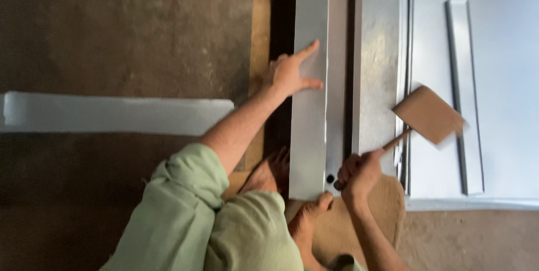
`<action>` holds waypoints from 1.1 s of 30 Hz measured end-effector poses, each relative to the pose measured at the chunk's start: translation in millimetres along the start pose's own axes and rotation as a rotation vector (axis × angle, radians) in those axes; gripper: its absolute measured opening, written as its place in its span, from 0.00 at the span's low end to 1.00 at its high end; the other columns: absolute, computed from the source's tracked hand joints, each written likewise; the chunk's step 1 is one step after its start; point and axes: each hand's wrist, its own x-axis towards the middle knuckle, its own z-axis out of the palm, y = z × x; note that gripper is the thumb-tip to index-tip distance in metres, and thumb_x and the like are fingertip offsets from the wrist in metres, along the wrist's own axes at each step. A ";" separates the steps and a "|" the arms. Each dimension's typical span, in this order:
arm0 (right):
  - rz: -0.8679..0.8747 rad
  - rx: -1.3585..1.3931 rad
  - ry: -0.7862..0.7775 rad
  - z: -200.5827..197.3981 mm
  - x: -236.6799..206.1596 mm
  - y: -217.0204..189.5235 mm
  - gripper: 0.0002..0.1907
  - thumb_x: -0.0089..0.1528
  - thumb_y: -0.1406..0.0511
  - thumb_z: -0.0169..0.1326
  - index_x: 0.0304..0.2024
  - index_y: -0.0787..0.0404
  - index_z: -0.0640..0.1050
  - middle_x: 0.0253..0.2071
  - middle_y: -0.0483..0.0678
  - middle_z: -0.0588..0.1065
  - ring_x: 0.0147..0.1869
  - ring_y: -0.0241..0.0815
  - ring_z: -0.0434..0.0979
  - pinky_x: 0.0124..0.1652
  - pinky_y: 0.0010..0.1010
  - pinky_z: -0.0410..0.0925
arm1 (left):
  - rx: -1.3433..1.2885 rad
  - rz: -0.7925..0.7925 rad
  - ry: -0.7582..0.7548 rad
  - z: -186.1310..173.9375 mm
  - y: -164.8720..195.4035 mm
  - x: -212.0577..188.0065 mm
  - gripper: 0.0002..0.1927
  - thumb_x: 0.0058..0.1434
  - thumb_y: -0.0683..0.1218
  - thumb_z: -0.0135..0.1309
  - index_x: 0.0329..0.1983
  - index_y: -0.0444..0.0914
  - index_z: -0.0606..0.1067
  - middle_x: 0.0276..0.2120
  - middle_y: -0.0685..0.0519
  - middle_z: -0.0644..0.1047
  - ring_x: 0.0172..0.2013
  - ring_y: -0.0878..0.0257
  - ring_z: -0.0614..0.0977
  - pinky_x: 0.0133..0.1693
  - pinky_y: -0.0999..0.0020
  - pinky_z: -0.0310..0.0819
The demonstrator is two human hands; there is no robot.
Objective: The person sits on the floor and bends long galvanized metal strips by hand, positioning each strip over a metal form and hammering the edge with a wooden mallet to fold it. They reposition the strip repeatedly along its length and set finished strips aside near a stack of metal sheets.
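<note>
A long pale metal strip [118, 113] lies flat on the dark floor [112, 30], well to the left of the left hand, and it runs across the picture. The person's arm in a light green sleeve [185, 198] reaches up from the lower middle.

The left hand [289, 74] rests open on a folded sheet metal piece [309, 108]. Its grip is wide: the fingers [309, 51] are spread and press flat on the metal, and they close around nothing. This folded piece runs away from the person, from just below the left hand up to the top edge. Just left of this hand there is a wooden plank [260, 35] under the metal. Below the hand, two bare feet [272, 173] stand near the near end of the folded piece, one of them touching its edge.

To the right, the right hand [356, 175] is closed tight around the thin handle of a wooden mallet [429, 115]. The mallet head is up and to the right of this grip, raised over the metal and a little blurred. Right of the mallet, a large flat grey sheet [505, 80] lies on the floor, and a narrow metal channel [466, 91] rests on it.
</note>
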 end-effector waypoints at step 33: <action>-0.136 -0.663 -0.321 69.3 58.5 -36.9 0.31 0.70 0.40 0.39 0.24 0.54 0.60 0.14 0.40 0.58 0.13 0.33 0.55 0.13 0.29 0.53 | -0.171 0.026 0.059 -7.6 -3.2 -17.5 0.56 0.48 0.70 0.66 0.78 0.66 0.52 0.51 0.40 0.78 0.49 0.48 0.83 0.49 0.54 0.80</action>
